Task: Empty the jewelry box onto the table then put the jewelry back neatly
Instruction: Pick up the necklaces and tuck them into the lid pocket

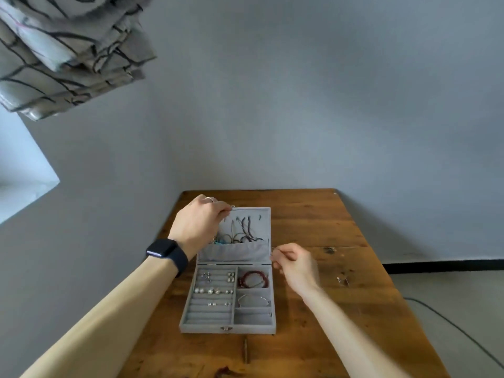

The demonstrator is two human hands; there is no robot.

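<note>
A grey velvet jewelry box (227, 327) lies open on the wooden table (313, 219), with its lid (264, 214) standing up at the back. Dark cords and necklaces (244, 234) hang in the lid above its pocket. The tray holds earrings (214, 291) in the ring rolls, a red bracelet (253, 279) and a silver bangle (253, 300). My left hand (199, 223) pinches a thin chain at the lid's upper left corner. My right hand (296, 264) is pinched on something thin and silvery beside the lid's right edge.
Small loose jewelry pieces (342, 281) lie on the table right of the box, and another piece (330, 250) lies further back. A thin stick-like item (246, 350) lies in front of the box, with a dark red piece (226, 372) at the near edge. A cable (450, 323) runs on the floor to the right.
</note>
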